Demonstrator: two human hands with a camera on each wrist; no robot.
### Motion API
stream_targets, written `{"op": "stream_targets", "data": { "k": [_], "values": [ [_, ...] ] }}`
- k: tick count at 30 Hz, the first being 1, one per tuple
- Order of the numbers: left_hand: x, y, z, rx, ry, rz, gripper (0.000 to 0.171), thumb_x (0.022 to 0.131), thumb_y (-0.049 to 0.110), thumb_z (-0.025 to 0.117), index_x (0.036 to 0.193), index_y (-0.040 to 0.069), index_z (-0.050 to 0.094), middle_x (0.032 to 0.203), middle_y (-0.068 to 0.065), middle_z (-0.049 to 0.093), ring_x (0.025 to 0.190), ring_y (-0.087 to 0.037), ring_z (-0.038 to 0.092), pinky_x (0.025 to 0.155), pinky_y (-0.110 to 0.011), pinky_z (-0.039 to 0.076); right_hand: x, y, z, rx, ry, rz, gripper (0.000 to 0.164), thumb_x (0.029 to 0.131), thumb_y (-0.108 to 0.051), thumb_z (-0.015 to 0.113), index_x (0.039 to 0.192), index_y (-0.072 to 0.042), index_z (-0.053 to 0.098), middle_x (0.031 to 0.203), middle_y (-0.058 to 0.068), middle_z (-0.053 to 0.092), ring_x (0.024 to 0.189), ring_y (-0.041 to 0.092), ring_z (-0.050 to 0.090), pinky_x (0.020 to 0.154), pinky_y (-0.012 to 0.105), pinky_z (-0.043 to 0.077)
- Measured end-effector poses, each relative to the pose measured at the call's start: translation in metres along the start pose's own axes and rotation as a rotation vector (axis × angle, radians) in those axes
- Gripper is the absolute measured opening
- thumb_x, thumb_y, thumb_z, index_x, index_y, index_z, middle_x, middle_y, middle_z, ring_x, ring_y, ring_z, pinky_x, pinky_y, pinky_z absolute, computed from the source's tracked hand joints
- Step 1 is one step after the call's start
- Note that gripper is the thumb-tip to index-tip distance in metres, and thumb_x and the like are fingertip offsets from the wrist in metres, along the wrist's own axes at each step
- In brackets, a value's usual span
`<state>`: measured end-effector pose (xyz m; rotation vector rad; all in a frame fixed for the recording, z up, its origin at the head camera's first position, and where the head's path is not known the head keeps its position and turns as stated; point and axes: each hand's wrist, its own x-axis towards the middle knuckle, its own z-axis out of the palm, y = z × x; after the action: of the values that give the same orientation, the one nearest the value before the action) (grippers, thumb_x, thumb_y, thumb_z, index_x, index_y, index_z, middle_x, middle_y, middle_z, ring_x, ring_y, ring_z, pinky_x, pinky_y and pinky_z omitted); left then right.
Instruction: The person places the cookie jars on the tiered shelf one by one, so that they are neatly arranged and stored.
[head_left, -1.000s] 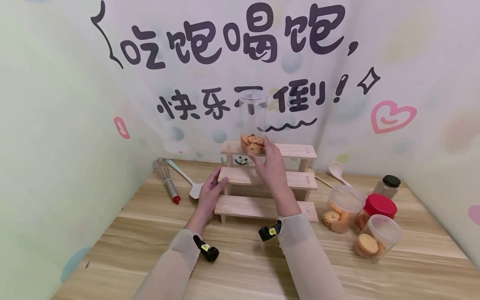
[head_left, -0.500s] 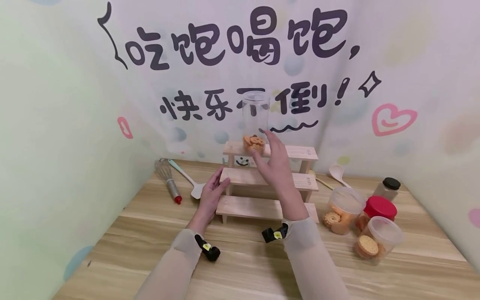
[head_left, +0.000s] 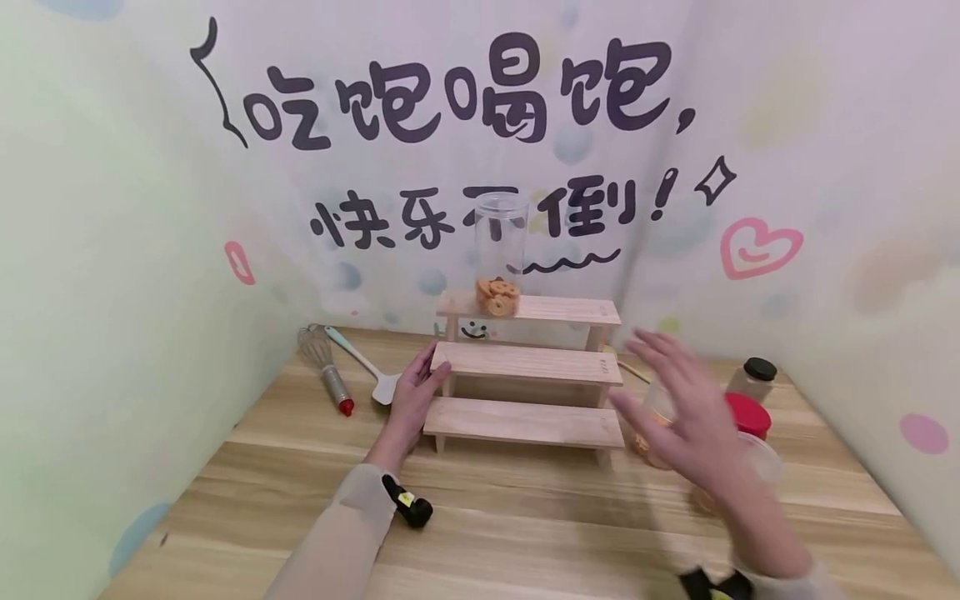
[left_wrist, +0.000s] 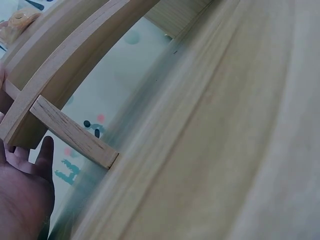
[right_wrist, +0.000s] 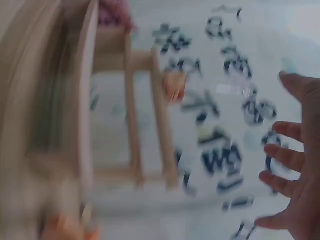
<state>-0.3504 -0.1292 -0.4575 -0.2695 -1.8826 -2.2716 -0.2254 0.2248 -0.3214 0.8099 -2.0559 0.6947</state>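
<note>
A three-tier wooden display stand (head_left: 525, 364) stands on the table. My left hand (head_left: 411, 398) grips the left end of its middle tier, thumb on top; the left wrist view shows this hand (left_wrist: 25, 185) at the board's end. A tall clear jar (head_left: 501, 250) with a few cookies at its bottom stands upright on the top tier, left of centre. My right hand (head_left: 686, 421), blurred, is in the air right of the stand, fingers spread, holding nothing. It partly covers a clear cookie jar (head_left: 651, 450). In the right wrist view, this hand (right_wrist: 300, 185) is apart from everything.
At the right are a red-lidded jar (head_left: 748, 415), another clear jar (head_left: 767, 458), partly behind my right arm, and a black-lidded jar (head_left: 752, 381). A whisk (head_left: 326, 372) and a white-headed spatula (head_left: 367, 362) lie at the left. A printed cloth wall (head_left: 420, 283) rises behind.
My right hand has let go of the tall cookie jar, leaving it on the top tier, and has moved right and down towards the other jars. My left hand keeps its grip on the stand.
</note>
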Motion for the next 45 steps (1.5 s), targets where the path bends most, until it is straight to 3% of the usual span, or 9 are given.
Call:
{"op": "stream_targets", "data": {
  "k": [4,7,10,18,23,27,31,39,45],
  "values": [
    [-0.002,0.002,-0.006,0.008,0.014,-0.010,0.065,0.096,0.032,0.072,0.154,0.020,0.044,0.160,-0.001,0.035,0.147,-0.019,0.032,0.117,-0.034,0.032,-0.045,0.034,-0.030,0.079,0.163,0.002,0.056,0.091,-0.039,0.075,0.124,0.006,0.066,0.124,0.023,0.064,0.122,0.020,0.055,0.106,0.020,0.037],
    [-0.003,0.002,-0.008,0.017,0.015,-0.018,0.066,0.096,0.032,0.071,0.154,0.019,0.043,0.161,-0.001,0.034,0.148,-0.019,0.030,0.118,-0.035,0.031,-0.083,0.059,-0.040,0.153,0.301,-0.025,0.047,0.092,-0.023,0.076,0.110,0.018,0.064,0.107,0.027,0.066,0.107,0.012,0.061,0.094,0.015,0.045],
    [-0.004,0.000,-0.007,0.010,0.013,-0.021,0.066,0.096,0.031,0.071,0.155,0.018,0.042,0.162,-0.002,0.033,0.149,-0.020,0.028,0.118,-0.035,0.031,-0.115,0.075,-0.049,0.244,0.333,-0.010,0.036,0.091,-0.005,0.074,0.105,0.024,0.061,0.101,0.026,0.066,0.100,0.011,0.064,0.089,0.013,0.049],
    [0.000,-0.002,0.001,-0.014,-0.011,0.007,0.065,0.097,0.030,0.070,0.155,0.018,0.042,0.161,-0.002,0.035,0.146,-0.018,0.034,0.116,-0.034,0.034,-0.154,0.104,-0.067,0.194,0.130,0.155,0.049,0.074,0.012,0.081,0.117,0.021,0.058,0.115,0.019,0.064,0.110,0.010,0.061,0.090,0.010,0.049],
    [0.001,0.002,0.000,-0.019,0.000,0.021,0.064,0.097,0.027,0.070,0.154,0.016,0.043,0.161,-0.004,0.035,0.147,-0.021,0.033,0.117,-0.036,0.034,-0.160,0.105,-0.068,0.140,-0.014,0.346,0.073,0.061,0.023,0.083,0.128,0.011,0.056,0.121,-0.004,0.062,0.108,-0.002,0.060,0.084,0.007,0.050],
    [0.000,0.002,0.001,-0.032,-0.012,0.002,0.064,0.097,0.025,0.070,0.154,0.017,0.043,0.161,-0.003,0.034,0.147,-0.018,0.032,0.117,-0.033,0.033,-0.163,0.103,-0.070,0.108,-0.079,0.401,0.071,0.062,0.019,0.085,0.126,0.005,0.057,0.114,-0.019,0.062,0.101,-0.009,0.060,0.077,0.006,0.051],
    [-0.002,0.001,0.002,-0.037,-0.017,-0.008,0.065,0.098,0.025,0.068,0.156,0.016,0.040,0.161,-0.002,0.033,0.147,-0.017,0.030,0.117,-0.031,0.032,-0.168,0.103,-0.070,0.120,-0.174,0.422,0.066,0.065,0.013,0.087,0.124,0.000,0.061,0.106,-0.021,0.065,0.090,-0.007,0.063,0.070,0.009,0.053],
    [0.000,-0.002,0.002,-0.029,-0.014,-0.010,0.063,0.099,0.024,0.068,0.156,0.017,0.040,0.161,-0.003,0.033,0.147,-0.018,0.031,0.117,-0.033,0.032,-0.180,0.104,-0.063,0.184,-0.452,0.585,0.047,0.079,-0.006,0.085,0.119,0.000,0.060,0.094,-0.011,0.066,0.081,0.002,0.061,0.066,0.020,0.053],
    [0.000,0.000,0.002,-0.009,0.001,-0.004,0.064,0.097,0.030,0.070,0.154,0.020,0.043,0.160,0.000,0.036,0.146,-0.015,0.034,0.117,-0.032,0.033,-0.177,0.102,-0.058,0.179,-0.516,0.610,0.044,0.081,-0.014,0.085,0.116,-0.005,0.060,0.091,-0.007,0.064,0.083,0.005,0.059,0.069,0.022,0.049]
  ]
}}
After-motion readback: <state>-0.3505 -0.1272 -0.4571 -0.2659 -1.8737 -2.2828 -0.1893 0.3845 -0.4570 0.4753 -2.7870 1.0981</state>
